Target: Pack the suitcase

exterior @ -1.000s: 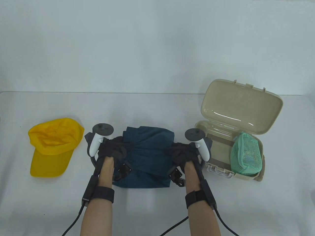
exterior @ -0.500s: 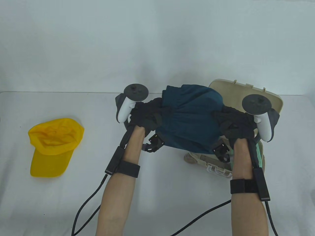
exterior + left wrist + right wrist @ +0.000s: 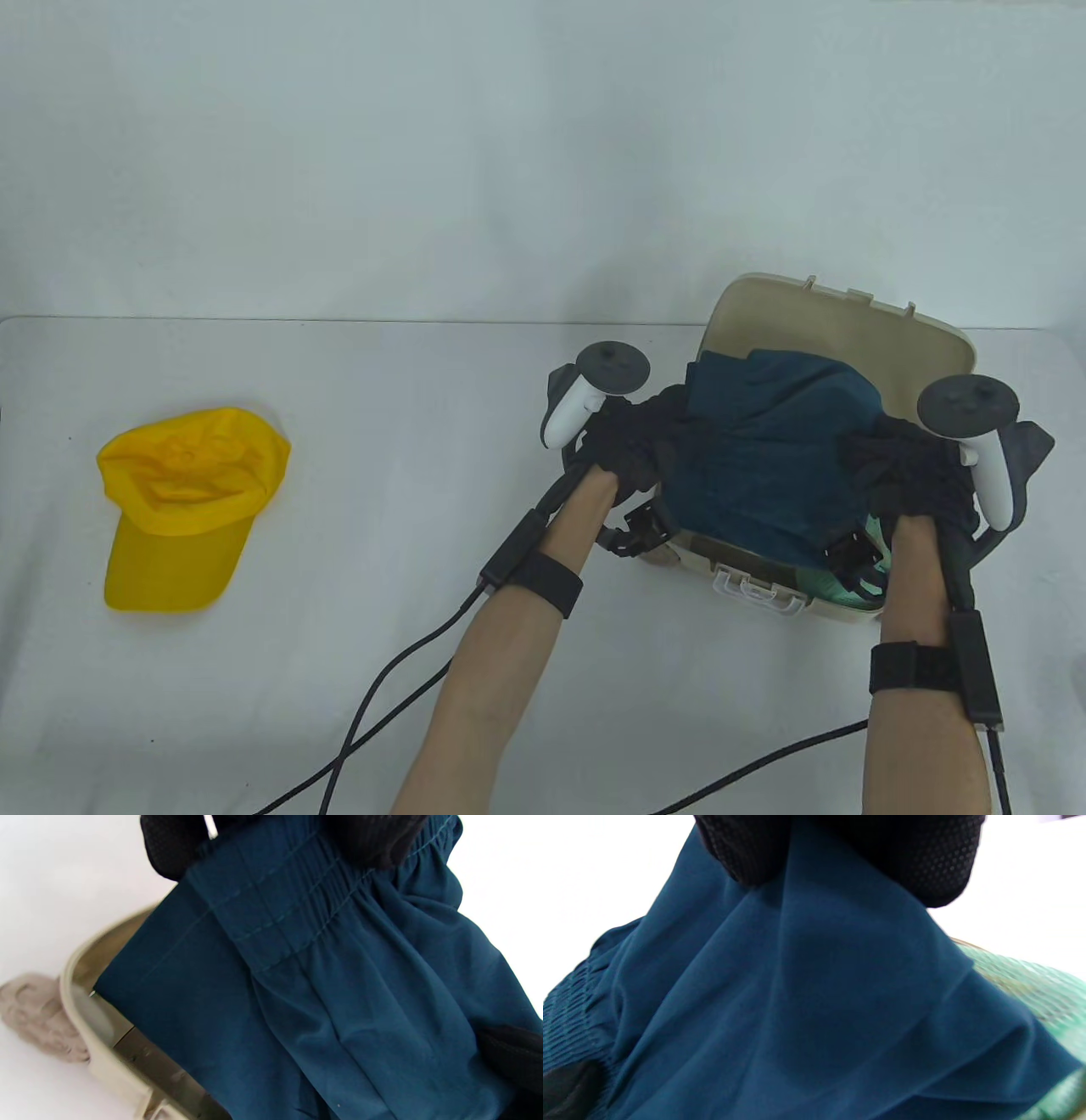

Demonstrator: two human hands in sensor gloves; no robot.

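My left hand (image 3: 632,441) grips one side of the folded teal shorts (image 3: 764,450), my right hand (image 3: 912,475) the other — each grip pinching the cloth between gloved fingers (image 3: 746,853). Both forearms reach in from the table's near edge, holding the shorts over the open beige suitcase (image 3: 755,590) toward the table's right edge, its lid (image 3: 848,318) upright behind. Beneath the shorts' right side a green mesh bag (image 3: 1031,984) lies in the case. A yellow cap (image 3: 182,505) lies well apart near the left edge.

Bare forearms, black mesh gloves – left hand (image 3: 632,441), right hand (image 3: 912,475) – white trackers, black wrist straps, cables
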